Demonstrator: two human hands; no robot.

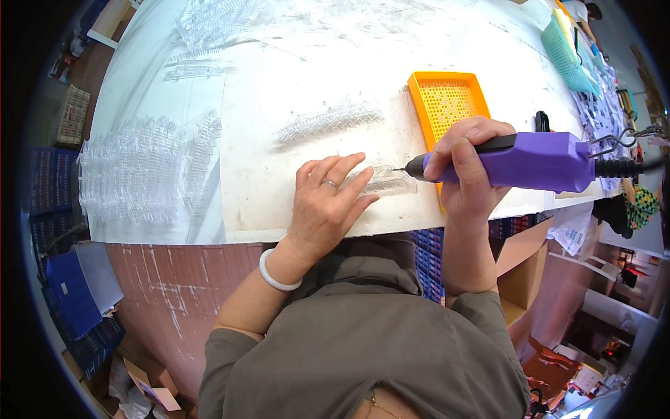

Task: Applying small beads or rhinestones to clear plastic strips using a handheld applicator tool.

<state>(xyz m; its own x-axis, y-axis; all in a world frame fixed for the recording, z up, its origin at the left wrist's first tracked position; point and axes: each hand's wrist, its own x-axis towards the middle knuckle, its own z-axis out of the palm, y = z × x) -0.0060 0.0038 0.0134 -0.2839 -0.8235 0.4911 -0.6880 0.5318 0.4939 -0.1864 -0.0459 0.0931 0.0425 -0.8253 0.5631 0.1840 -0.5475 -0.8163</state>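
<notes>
My right hand [469, 159] is wrapped round a purple electric screwdriver [548, 162], which lies nearly level with its dark tip pointing left. That tip meets the right part of a clear plastic strip [387, 183] on the white work surface. My left hand [331, 199], with a ring and a white bangle, steadies the strip's left end between thumb and fingers; the fingertips partly cover it. Beyond the left hand lies a row of clear toothed plastic pieces [329, 122]. Just behind my right hand sits a yellow tray [412, 87] with a grid of small holes.
Stacked clear plastic pieces [132, 171] cover the table's left side, with a loose heap [216, 24] at the far left. A black object [542, 121] and a teal basket [567, 56] are at the right. A coiled cord [618, 167] trails from the screwdriver. Cardboard boxes [523, 269] stand below the table.
</notes>
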